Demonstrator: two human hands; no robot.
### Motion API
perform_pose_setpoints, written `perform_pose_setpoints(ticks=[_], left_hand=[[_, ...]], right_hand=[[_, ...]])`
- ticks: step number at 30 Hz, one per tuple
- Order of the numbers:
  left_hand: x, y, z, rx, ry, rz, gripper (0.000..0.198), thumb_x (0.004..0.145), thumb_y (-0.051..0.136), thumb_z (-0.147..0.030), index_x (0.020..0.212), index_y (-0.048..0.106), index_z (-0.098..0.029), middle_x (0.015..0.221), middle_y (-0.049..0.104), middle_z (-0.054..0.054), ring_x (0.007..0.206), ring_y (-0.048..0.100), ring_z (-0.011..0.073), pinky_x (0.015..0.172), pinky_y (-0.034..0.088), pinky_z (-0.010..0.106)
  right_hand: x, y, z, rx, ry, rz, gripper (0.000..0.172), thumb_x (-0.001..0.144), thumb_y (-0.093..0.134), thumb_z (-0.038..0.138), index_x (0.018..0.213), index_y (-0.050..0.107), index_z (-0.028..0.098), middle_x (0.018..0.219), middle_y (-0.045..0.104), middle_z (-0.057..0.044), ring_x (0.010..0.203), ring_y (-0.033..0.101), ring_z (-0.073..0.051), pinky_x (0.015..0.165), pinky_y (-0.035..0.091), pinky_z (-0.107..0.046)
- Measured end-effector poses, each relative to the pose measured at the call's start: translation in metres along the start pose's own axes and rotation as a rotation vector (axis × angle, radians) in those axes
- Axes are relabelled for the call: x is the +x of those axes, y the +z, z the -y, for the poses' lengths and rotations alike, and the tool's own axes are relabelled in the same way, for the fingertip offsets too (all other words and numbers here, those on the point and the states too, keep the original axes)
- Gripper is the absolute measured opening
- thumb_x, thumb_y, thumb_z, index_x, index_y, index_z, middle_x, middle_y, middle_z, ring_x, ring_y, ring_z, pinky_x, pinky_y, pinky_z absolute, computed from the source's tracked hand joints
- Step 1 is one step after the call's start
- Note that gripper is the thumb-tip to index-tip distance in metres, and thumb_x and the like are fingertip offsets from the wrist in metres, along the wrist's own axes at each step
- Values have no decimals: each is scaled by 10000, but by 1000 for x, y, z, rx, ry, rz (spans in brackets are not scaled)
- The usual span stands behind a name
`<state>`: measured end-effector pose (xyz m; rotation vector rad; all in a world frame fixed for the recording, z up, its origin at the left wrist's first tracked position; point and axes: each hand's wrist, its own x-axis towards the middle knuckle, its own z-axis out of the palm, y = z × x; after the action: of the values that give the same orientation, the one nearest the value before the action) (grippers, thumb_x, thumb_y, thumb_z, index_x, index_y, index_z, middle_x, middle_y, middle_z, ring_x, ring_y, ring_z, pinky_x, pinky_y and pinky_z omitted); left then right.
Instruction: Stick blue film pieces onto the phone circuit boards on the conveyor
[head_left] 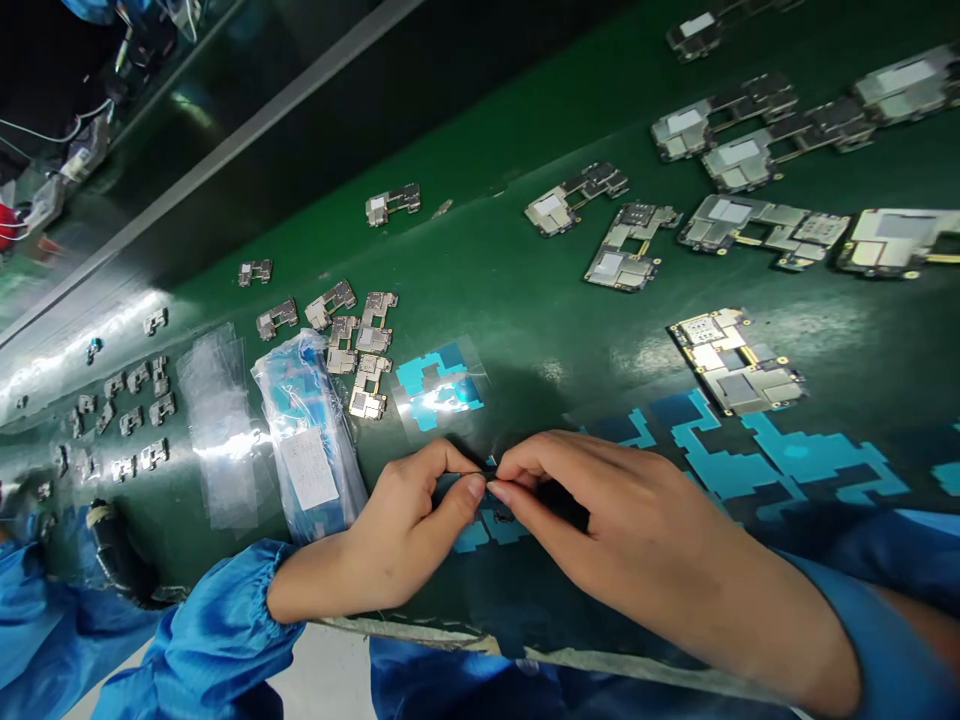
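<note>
My left hand [409,525] and my right hand [622,520] meet near the table's front edge, thumbs and fingertips pinched together. Whatever small, dark thing lies between the fingertips is mostly covered, and its kind cannot be made out. Just beneath the hands, a piece of blue film [502,528] shows in part. Beyond them lies a clear sheet with a blue cut-out film [437,388] on it. Larger blue film cut-outs [739,465] lie by my right hand, and a circuit board [739,362] rests partly over them.
Several circuit boards [373,385] are grouped left of centre, and more boards [727,222] lie at the upper right. A plastic bag of blue films with a white label [309,468] lies beside clear sheets [217,430]. Another person's blue sleeve [67,610] is at the lower left.
</note>
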<state>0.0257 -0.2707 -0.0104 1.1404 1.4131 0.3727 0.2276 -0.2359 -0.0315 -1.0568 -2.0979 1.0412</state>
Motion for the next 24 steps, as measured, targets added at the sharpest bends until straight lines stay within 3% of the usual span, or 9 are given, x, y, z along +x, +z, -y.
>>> perform_pose_setpoints(ticks=[3, 6, 9, 14, 17, 20, 24], left_hand=[[0, 0, 1, -69, -1, -2, 296, 1038, 554, -465, 982, 602, -178, 704, 546, -38, 548, 457, 85, 520, 367, 219], [0, 0, 3, -130, -1, -28, 311, 1035, 554, -481, 989, 596, -176, 726, 560, -32, 558, 440, 84, 523, 359, 217], [0, 0, 5, -148, 9, -57, 354, 1003, 593, -522, 1009, 601, -168, 705, 534, -38, 548, 406, 88, 518, 334, 228], [2, 0, 6, -174, 57, -132, 348, 948, 665, -510, 981, 582, -173, 647, 457, -71, 562, 399, 98, 534, 334, 228], [4, 0, 8, -242, 64, -131, 336, 947, 676, -493, 975, 561, -179, 597, 487, -82, 518, 425, 86, 503, 337, 204], [6, 1, 10, -344, 42, -86, 351, 960, 663, -504, 988, 520, -184, 575, 583, -72, 419, 430, 62, 430, 319, 174], [10, 1, 10, -519, 55, -77, 442, 869, 776, -523, 953, 524, -170, 693, 701, 3, 517, 649, 121, 454, 498, 197]], right_hand=[[2, -2, -1, -9, -34, 14, 180, 990, 479, 118, 876, 572, 223, 757, 687, 1, 655, 677, -157, 590, 493, -273], [6, -9, -1, 102, 132, 53, 126, 1029, 478, 199, 1008, 600, 219, 753, 705, 16, 602, 670, -142, 566, 497, -263], [10, -16, 3, 221, 312, 145, 196, 1059, 431, 278, 1113, 610, 219, 705, 700, 34, 567, 664, -136, 535, 497, -254], [11, -15, 4, 332, 464, 293, 310, 1040, 423, 381, 1226, 617, 227, 695, 723, 6, 548, 655, -156, 504, 498, -267], [13, -10, 0, 487, 527, 337, 338, 975, 485, 433, 1171, 646, 211, 750, 747, -30, 656, 719, -178, 534, 547, -268], [16, -6, -2, 607, 522, 325, 295, 902, 562, 420, 1074, 672, 207, 853, 780, -57, 793, 763, -199, 679, 624, -309], [17, -2, -4, 630, 441, 265, 228, 856, 605, 355, 1010, 706, 221, 838, 791, -41, 782, 770, -201, 760, 644, -348]])
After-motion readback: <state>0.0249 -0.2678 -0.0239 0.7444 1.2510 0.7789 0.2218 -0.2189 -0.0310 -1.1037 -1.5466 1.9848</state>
